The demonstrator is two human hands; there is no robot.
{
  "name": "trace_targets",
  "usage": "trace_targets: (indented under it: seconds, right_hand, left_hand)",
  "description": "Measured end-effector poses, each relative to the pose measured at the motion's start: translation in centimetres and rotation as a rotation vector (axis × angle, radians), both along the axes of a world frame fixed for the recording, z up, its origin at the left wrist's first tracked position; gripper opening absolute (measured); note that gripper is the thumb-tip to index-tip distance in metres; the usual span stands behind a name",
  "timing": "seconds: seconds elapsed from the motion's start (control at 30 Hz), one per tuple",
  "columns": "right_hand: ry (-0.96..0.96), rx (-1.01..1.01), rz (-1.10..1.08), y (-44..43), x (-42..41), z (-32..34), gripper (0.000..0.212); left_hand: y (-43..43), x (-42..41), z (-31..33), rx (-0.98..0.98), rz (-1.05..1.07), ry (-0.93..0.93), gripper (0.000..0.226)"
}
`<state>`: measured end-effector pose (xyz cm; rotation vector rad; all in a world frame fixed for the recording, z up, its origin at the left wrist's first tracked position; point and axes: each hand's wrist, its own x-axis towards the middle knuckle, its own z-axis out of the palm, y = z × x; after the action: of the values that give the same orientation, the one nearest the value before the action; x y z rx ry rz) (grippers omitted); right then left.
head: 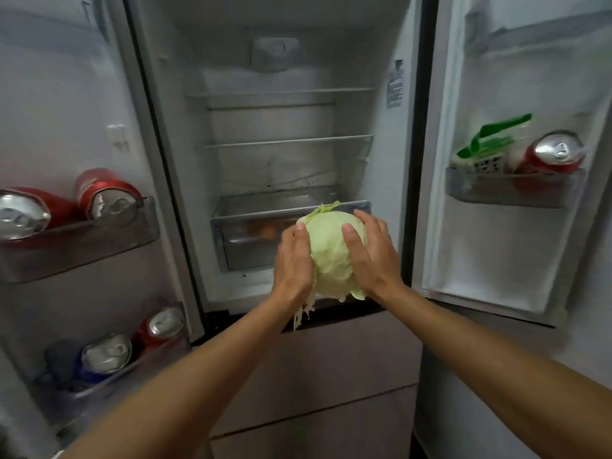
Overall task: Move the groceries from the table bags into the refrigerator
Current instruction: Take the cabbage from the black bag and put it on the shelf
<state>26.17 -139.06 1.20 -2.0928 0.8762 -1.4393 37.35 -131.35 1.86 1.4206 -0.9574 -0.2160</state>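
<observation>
Both palms clamp the cabbage (332, 256) in mid-air, left hand (294, 260) and right hand (371, 256) pressed flat on opposite sides before the open refrigerator (281, 127), just above its crisper drawer (251, 240) — dense, heavy-looking, loose leaves shedding, best cradled underneath.

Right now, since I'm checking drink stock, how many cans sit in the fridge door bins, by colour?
Red cans: 4
Blue cans: 1
Total: 5
</observation>
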Motion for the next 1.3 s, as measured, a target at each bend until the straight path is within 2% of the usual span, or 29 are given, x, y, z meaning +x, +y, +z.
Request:
trace_targets:
  seconds: [0.17,0.23,0.4,0.5,0.63,0.73,0.83,0.9,1.0,1.07,1.13,1.23,1.3]
  right_hand:
    - [-0.041,-0.1,-0.026,-9.5,5.9,2.8,0.068]
    - [-0.092,-0.125,-0.045,-13.7,8.5,3.9,0.065]
    - [-0.183,-0.082,-0.093,-22.4,14.0,5.9,0.073]
    - [-0.168,-0.036,-0.104,-27.0,16.4,6.1,0.062]
    - [-0.133,-0.059,-0.109,-33.0,19.5,6.7,0.055]
    - [-0.104,-0.004,-0.091,-37.5,22.1,7.2,0.053]
    - [-0.141,0.015,-0.053,-41.6,25.0,7.6,0.044]
    - [-0.153,0.022,-0.051,-44.4,26.8,7.7,0.05]
    - [-0.125,0.01,-0.067,-47.7,28.7,7.5,0.053]
    - [-0.094,0.042,-0.095,-49.0,29.3,7.5,0.048]
    - [0.001,0.072,-0.19,-50.3,30.0,7.6,0.039]
    - [0.284,-0.021,-0.38,-51.1,30.3,8.1,0.034]
    - [0.392,-0.144,-0.38,-50.7,30.1,8.5,0.029]
  left_hand:
    - [-9.1,5.4,2.9,-0.089,0.017,-0.019,0.056]
    - [-13.4,7.9,4.6,-0.1,0.003,-0.055,0.047]
    - [-22.9,13.0,8.5,-0.01,-0.015,-0.105,0.04]
    - [-28.1,15.6,9.2,0.078,-0.003,-0.081,0.041]
    - [-34.0,18.7,9.1,0.123,0.005,0.019,0.048]
    - [-38.1,20.8,9.1,0.152,0.014,0.135,0.053]
    - [-42.4,23.3,9.1,0.092,0.028,0.108,0.06]
    - [-45.2,25.3,8.6,0.054,0.006,0.078,0.071]
    - [-50.3,29.2,6.4,0.085,-0.018,0.171,0.076]
    - [-54.2,32.3,4.2,0.091,-0.052,0.219,0.073]
    - [-53.1,31.0,5.2,0.102,-0.068,0.211,0.072]
    - [-50.8,28.8,7.3,0.051,-0.12,0.079,0.037]
    - [-50.7,29.3,7.0,0.029,-0.088,-0.001,0.023]
